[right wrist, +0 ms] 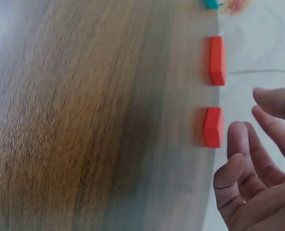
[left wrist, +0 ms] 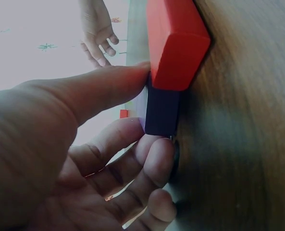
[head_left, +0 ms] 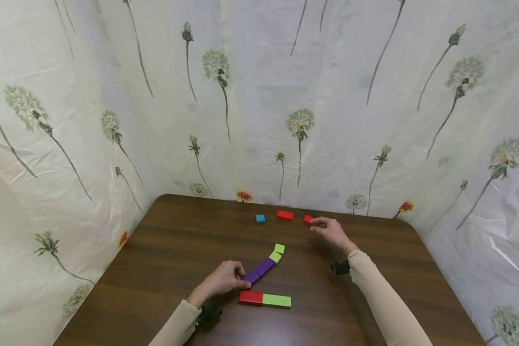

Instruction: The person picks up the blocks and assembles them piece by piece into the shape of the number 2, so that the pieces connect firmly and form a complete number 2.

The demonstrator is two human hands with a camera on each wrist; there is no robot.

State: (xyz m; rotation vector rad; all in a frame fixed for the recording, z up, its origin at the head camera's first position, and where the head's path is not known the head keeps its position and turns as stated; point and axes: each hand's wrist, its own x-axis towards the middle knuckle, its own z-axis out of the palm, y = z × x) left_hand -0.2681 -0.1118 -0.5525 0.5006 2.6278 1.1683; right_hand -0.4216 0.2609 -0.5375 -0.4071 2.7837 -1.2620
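Note:
My left hand [head_left: 225, 278] pinches the near end of a purple block [head_left: 251, 277] between thumb and fingers; in the left wrist view the block's dark end [left wrist: 162, 111] shows between them. A second purple block [head_left: 265, 265] adjoins it, then two light green blocks [head_left: 275, 257] in a bending row. Just in front lie a red block [head_left: 251, 298] and a longer light green block [head_left: 277, 301], end to end. At the far side, my right hand [head_left: 330, 231] is beside a small red block [right wrist: 213, 127], fingers loosely bent and apart from it in the right wrist view.
A longer red block [head_left: 285, 215] and a blue block [head_left: 260, 219] lie near the far edge of the brown wooden table [head_left: 177, 240]. Behind the table hangs a pale curtain [head_left: 259, 120] with dandelion prints. Dark wrist devices [head_left: 339, 267] sit under both wrists.

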